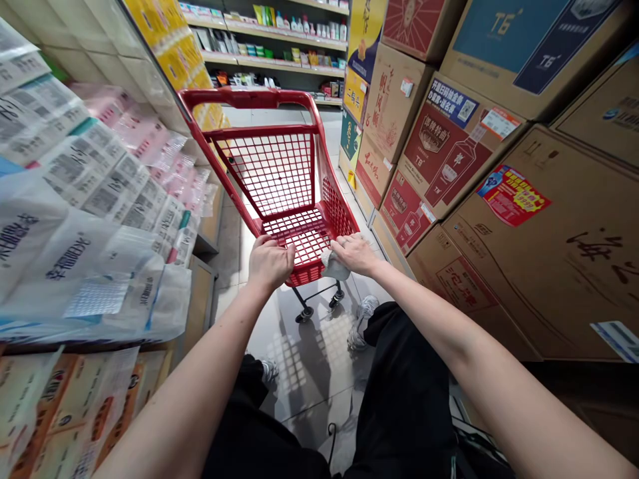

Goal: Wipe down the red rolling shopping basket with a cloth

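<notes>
A red shopping cart (273, 171) with a grid-patterned basket stands in the aisle in front of me, its handle at the far end. My left hand (271, 261) is closed over the near edge of the basket, fingers curled on the rim. A crumpled grey-white cloth (334, 266) is pinched in my right hand (353, 253), pressed against the near right corner of the cart. The fingertips of both hands are partly hidden. Inside, the basket shows only its bare grid.
Stacked plastic-wrapped paper packs (114, 179) line the left side. Tall stacks of cardboard boxes (494, 246) wall the right side. Shelves (279, 56) with bottles and tubes stand beyond the cart. My shoes (363, 322) are close to the cart's wheels on the tiled floor (299, 352).
</notes>
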Demonstrator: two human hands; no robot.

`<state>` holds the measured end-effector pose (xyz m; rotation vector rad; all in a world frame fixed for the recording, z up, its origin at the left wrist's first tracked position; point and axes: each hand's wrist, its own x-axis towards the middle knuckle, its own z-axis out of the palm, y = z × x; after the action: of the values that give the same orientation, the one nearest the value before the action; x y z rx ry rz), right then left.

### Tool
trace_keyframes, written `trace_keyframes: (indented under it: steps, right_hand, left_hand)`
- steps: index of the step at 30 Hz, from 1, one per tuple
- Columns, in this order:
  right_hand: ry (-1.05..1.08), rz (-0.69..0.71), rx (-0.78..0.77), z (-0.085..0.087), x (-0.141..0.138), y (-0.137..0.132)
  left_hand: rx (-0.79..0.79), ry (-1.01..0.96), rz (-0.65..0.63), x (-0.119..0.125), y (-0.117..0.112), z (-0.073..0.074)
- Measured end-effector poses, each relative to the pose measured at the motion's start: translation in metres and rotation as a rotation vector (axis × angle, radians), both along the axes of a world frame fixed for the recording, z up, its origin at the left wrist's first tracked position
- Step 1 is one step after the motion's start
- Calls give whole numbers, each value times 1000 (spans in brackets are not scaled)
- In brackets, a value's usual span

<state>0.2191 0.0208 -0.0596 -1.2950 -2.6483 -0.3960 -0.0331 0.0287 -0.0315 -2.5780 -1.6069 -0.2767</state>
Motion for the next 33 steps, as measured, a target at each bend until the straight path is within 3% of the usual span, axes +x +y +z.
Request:
trace_keyframes:
  steps: [4, 9, 17, 20, 27, 33]
  right_hand:
    - [-23, -5, -43, 1, -15, 0]
    - [-58, 0, -58, 4, -44, -5]
    - [6, 22, -12, -3, -98, -14]
    - [-6, 61, -33, -3, -83, -11]
    - [-58, 26, -45, 4, 14, 4]
    - [-53, -40, 8, 0, 22, 0]
  left_hand:
    - [41, -24, 30, 6, 0, -10]
    - [221, -114, -25, 0, 3, -21]
    - [312, -172, -94, -5, 3, -25]
    - [275, -153, -147, -9, 2, -23]
    - [228, -169, -145, -5, -2, -21]
    - [278, -247, -16, 20, -8, -25]
